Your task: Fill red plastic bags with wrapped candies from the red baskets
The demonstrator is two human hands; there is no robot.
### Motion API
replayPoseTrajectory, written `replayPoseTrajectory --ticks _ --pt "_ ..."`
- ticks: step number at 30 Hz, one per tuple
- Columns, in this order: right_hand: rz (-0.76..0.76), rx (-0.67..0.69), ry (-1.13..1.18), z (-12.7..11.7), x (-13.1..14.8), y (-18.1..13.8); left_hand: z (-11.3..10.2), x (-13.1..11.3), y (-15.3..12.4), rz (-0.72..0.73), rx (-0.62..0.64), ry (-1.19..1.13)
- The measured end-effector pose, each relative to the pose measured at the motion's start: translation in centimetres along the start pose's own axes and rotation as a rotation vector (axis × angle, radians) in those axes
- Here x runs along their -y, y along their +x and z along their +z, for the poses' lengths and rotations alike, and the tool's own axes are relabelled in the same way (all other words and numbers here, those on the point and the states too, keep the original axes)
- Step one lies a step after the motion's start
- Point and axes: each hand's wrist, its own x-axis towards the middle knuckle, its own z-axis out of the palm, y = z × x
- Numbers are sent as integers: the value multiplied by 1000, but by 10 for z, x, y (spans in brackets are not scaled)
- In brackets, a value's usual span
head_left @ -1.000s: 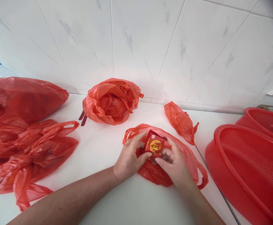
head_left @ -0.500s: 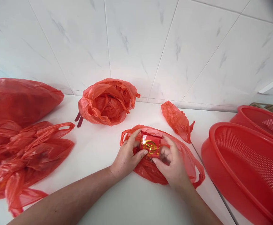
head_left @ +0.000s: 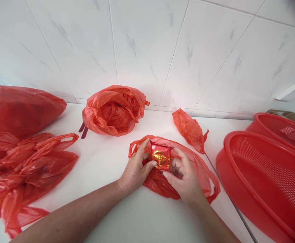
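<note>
Head view: gripping small red packet (head_left: 160, 158) with gold emblem, in left hand (head_left: 134, 170) and right hand (head_left: 187, 179), both closed on it. Pressing left thumb over packet's front, right thumb near its lower right corner. Held over red plastic bag (head_left: 162, 189) spread on white table (head_left: 101, 165); cannot tell whether touching. Near tiled wall (head_left: 147, 44), bundled red bag (head_left: 189, 130) and rounder crumpled bag (head_left: 117, 111) with dark red strips (head_left: 84, 132) beside. Fuller red bags (head_left: 25, 109) at left, perforated red baskets (head_left: 236, 189) at right.
</note>
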Motion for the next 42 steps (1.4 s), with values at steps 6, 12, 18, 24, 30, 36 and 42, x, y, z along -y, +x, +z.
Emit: replayPoseTrajectory --ticks 6,12,18,24,30,36,42 --pt "-53 21 -55 -4 0 0 -1 -2 1 -20 5 -20" --pt "-26 -5 -89 -4 0 1 -1 -2 0 -32 3 -6" --pt "-29 16 -63 -4 0 2 0 0 1 -16 -8 22" --pt "-68 45 -3 -6 -2 3 1 -1 1 -11 -20 42" --pt "-9 51 39 -4 3 3 0 -2 0 25 1 20" --pt "45 -7 29 -8 5 5 2 0 -1 55 9 105" --pt "68 -192 -43 -31 6 11 0 5 2 179 -45 206"
